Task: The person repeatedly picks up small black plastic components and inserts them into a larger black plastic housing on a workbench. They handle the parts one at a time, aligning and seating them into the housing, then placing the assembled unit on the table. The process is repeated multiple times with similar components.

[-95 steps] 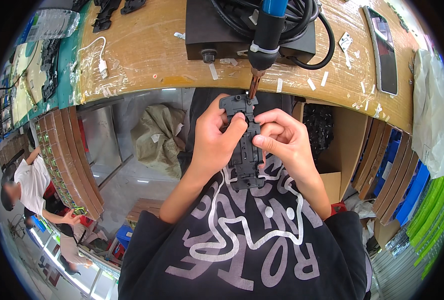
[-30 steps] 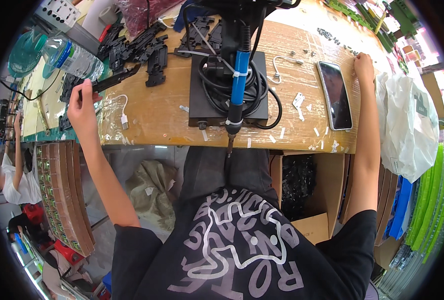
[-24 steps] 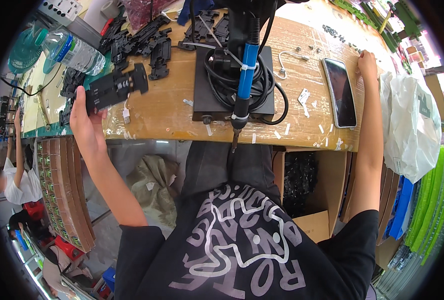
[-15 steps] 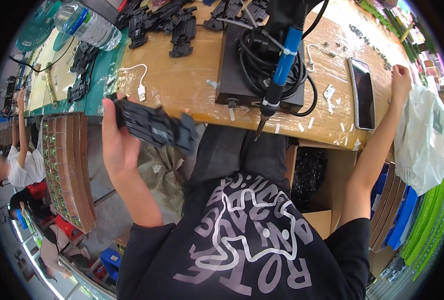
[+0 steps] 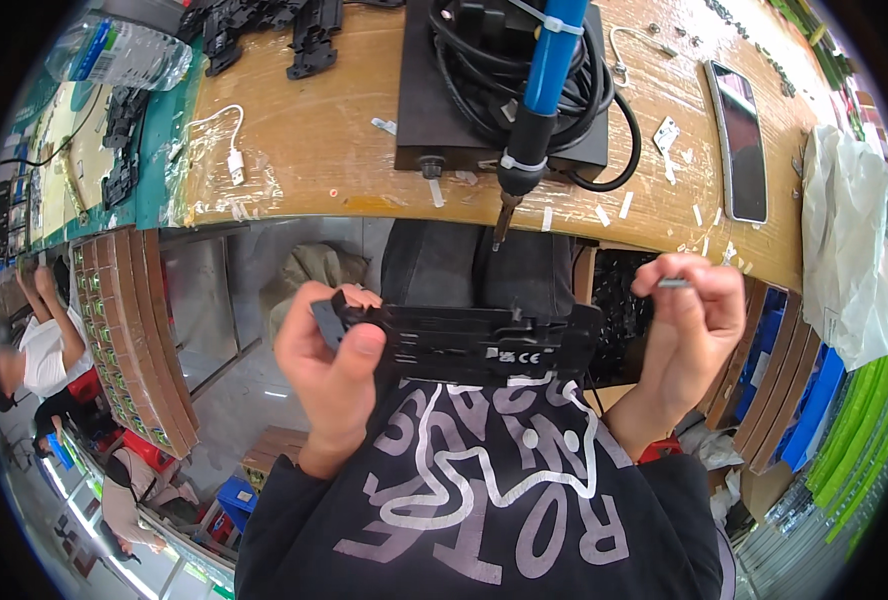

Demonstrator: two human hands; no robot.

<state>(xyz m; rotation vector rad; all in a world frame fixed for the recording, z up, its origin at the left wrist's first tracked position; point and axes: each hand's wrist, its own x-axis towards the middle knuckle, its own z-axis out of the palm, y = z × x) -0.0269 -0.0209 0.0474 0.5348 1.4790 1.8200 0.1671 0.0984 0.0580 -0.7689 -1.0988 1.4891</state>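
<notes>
My left hand (image 5: 336, 365) is closed on one end of a black plastic housing (image 5: 454, 345), long and flat, with small white print on it. The housing is held level in front of my shirt, below the table edge. Higher up on the right, my right hand (image 5: 699, 310) pinches a small dark, flat piece (image 5: 673, 283) between thumb and fingers. Its exact kind is too small to tell. A gap separates this piece from the housing. Above the housing, a soldering iron (image 5: 526, 150) with a blue handle points its tip down past the table edge.
The iron rests over a black box (image 5: 414, 130) with coiled black cable. A phone (image 5: 739, 145) lies to the right, beside a plastic bag (image 5: 844, 260). A white USB cable (image 5: 235, 165), more black housings (image 5: 314, 45) and a water bottle (image 5: 124, 55) are on the left.
My left hand has brought the housing right and closer to my body, turning it level. My right hand has come back from the table's far right with the small piece. The view has shifted.
</notes>
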